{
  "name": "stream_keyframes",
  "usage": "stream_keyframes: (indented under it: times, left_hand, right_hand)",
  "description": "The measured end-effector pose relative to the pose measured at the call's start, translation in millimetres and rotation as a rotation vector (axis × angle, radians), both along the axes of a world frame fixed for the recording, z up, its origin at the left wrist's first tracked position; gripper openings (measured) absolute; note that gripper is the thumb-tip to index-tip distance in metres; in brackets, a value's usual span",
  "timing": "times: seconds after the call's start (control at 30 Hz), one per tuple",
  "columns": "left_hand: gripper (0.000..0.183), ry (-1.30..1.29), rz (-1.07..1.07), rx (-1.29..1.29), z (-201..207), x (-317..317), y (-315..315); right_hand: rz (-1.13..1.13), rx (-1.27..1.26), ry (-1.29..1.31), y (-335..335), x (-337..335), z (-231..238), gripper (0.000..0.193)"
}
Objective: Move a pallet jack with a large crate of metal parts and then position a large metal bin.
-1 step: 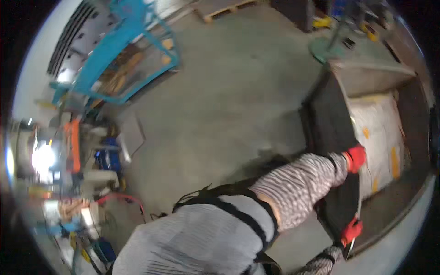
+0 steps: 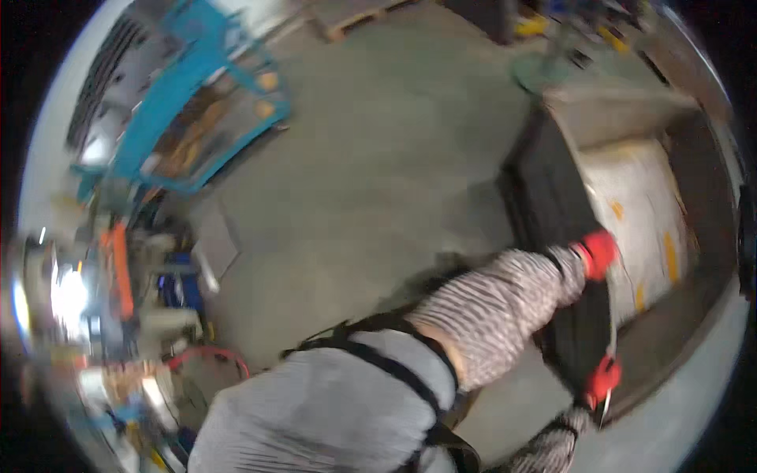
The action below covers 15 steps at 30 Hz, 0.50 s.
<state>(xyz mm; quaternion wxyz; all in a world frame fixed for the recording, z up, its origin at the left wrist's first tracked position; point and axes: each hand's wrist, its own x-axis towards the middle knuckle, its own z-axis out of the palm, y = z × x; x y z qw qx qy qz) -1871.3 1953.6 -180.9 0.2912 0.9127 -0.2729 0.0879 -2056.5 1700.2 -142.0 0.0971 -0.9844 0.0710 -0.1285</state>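
Observation:
Both my hands wear red gloves and sit on the near long side of a large, deep, dark-walled bin at the right. My left hand is closed over the rim about midway along. Closer to the near corner, my right hand also closes round the rim, where a thin pale edge shows beyond the glove. The fingertips are partly hidden by the gloves and blur. Inside the bin lies a white, sheet-like covering with several yellow-orange patches; what is under it cannot be seen.
A blue metal frame holding brownish pieces stands at the far left. Below it, a grey flat panel lies by cluttered equipment and a red hose. A round green base stands beyond the bin, and a pallet lies farther off.
The whole view has shifted slightly, so the bin and surroundings appear a little farther left and the bin slightly higher. Both hands stay on the rim.

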Motion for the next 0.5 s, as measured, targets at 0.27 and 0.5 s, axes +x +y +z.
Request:
stream_keyframes:
  times: [0.27, 0.5]
  left_hand:
    - [0.029, 0.005, 0.064, 0.369, 52.2, -34.9, 210.8]
    - [0.042, -0.126, -0.147, 0.293, 6.5, 48.3, 107.0]
  right_hand:
    - [-0.022, 0.093, 0.123, 196.0, 23.7, 20.8, 0.053]
    - [-0.266, -0.181, -0.239, 89.5, 27.8, 1.1, 0.068]
